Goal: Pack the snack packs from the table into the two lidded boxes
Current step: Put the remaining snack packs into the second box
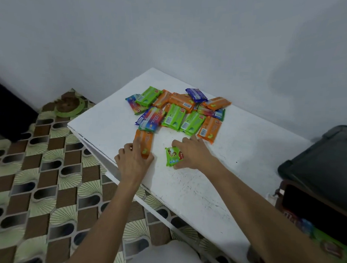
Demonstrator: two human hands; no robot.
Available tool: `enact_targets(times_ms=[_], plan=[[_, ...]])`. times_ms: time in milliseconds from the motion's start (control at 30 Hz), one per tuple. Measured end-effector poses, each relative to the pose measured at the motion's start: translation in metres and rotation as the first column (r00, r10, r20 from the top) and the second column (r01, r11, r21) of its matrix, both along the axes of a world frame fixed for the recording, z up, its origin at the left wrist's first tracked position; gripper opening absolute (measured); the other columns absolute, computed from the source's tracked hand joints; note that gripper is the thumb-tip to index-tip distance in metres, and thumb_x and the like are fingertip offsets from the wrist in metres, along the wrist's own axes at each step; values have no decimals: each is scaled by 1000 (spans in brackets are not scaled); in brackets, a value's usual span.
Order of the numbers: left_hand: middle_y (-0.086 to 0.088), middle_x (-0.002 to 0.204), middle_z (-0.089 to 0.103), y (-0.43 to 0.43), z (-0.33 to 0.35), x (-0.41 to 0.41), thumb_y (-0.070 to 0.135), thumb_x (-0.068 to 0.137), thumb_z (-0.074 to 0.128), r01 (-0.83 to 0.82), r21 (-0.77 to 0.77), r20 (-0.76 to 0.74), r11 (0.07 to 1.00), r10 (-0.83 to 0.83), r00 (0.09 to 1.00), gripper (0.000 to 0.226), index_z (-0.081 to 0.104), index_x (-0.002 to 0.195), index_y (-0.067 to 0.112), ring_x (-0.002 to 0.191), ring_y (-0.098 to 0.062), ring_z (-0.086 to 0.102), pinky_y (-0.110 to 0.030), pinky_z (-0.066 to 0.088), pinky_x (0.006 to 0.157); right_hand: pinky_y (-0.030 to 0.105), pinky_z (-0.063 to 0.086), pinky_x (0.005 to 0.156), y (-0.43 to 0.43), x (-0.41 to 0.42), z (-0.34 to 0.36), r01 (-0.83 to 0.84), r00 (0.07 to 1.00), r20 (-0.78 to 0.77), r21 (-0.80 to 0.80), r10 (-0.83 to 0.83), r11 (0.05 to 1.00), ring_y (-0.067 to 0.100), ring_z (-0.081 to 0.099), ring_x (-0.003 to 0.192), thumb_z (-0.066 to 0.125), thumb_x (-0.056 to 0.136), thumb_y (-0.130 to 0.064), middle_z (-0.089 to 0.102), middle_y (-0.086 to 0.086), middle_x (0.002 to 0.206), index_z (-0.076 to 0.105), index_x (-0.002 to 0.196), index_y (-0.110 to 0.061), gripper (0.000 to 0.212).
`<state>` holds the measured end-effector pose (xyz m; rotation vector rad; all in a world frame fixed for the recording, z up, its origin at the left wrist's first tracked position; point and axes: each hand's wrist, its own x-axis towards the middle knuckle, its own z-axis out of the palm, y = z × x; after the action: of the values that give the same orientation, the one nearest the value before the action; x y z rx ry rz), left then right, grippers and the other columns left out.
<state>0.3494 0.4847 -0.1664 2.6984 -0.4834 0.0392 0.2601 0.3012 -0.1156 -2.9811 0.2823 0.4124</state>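
We begin at the left, where our left hand (133, 159) has its fingers curled over the near end of an orange pack (143, 141) and grips it. This pack lies close to the table's left edge; if the smooth wrapper slips, we judge it may fall to the floor (39, 166). Just beside it our right hand (191, 153) holds a small green pack (173, 157) between fingers and thumb. Its fingertips are very near the pile (179, 112) of green, orange and striped packs behind, so a quick lift could drag a neighbour. Far right stands a dark box (325, 166) with its lid on, and below it a brown box (313, 211) that seems open. With both hands full we could not lift that lid.

The table (236, 153) is white, matte, with scuffs and small black marks. The floor has a brown and pale green pattern, a green-rimmed round thing (68, 106) lies on it, and the wall (172, 33) is plain pale grey
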Motion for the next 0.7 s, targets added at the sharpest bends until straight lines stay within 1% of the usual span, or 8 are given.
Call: enact_targets(times_ms=[100, 233, 300, 400, 467, 533, 600, 700], plan=[[-15, 118, 60, 1, 6, -3, 44, 73, 73, 10, -64, 0, 998, -10, 1000, 73, 45, 138, 23, 105, -38, 55, -49, 44, 87, 41, 39, 80, -2, -9, 7, 49, 998, 36, 26, -50, 998, 32, 50, 103, 71, 72, -59, 57, 7, 112, 38, 126, -23, 73], [-15, 121, 60, -1, 17, -12, 34, 73, 73, 64, -230, 38, 971, -57, 998, 74, 44, 140, 25, 106, -35, 56, -47, 49, 83, 33, 44, 59, -8, -27, 25, 184, 968, 126, 231, -217, 955, 21, 57, 79, 73, 71, -61, 61, 2, 95, 34, 120, -21, 74], [-11, 125, 57, -3, 22, -17, 31, 74, 75, 111, -360, 26, 926, -109, 994, 77, 40, 143, 26, 111, -29, 54, -42, 48, 85, 33, 51, 62, -11, -39, 36, 243, 939, 152, 346, -309, 906, 19, 62, 81, 72, 71, -61, 59, -4, 93, 32, 128, -30, 77], [3, 126, 55, -10, 30, -24, 25, 74, 80, 198, -544, 27, 815, -219, 975, 82, 37, 144, 29, 114, -13, 53, -28, 45, 88, 36, 56, 74, -20, -61, 48, 274, 896, 201, 452, -397, 849, 18, 64, 90, 69, 74, -63, 63, -5, 109, 34, 134, -44, 72], [12, 127, 51, -18, 39, -32, 19, 75, 82, 226, -635, -6, 738, -297, 955, 82, 36, 141, 35, 113, 1, 51, -13, 40, 90, 34, 58, 74, -27, -79, 56, 282, 842, 222, 594, -491, 753, 15, 66, 95, 69, 81, -51, 64, -7, 116, 48, 130, -40, 54], [14, 131, 48, -27, 50, -43, 15, 77, 80, 216, -704, -72, 676, -371, 926, 81, 34, 139, 40, 110, 13, 50, 1, 36, 84, 28, 57, 58, -34, -99, 64, 243, 767, 232, 758, -598, 605, 13, 70, 91, 68, 88, -33, 68, -5, 115, 62, 121, -33, 34], [11, 132, 47, -36, 61, -55, 18, 82, 77, 212, -748, -116, 629, -439, 891, 76, 33, 140, 38, 109, 16, 50, 0, 38, 85, 28, 54, 47, -38, -121, 73, 212, 714, 232, 828, -661, 519, 14, 72, 79, 67, 90, -24, 70, 0, 103, 65, 112, -30, 23], [11, 129, 51, -50, 77, -78, 25, 84, 71, 270, -781, -121, 563, -561, 819, 72, 32, 141, 44, 113, 7, 53, -15, 43, 94, 40, 59, 51, -40, -156, 84, 200, 665, 166, 899, -728, 389, 23, 72, 69, 68, 89, -15, 70, 9, 85, 59, 106, -24, 21]])
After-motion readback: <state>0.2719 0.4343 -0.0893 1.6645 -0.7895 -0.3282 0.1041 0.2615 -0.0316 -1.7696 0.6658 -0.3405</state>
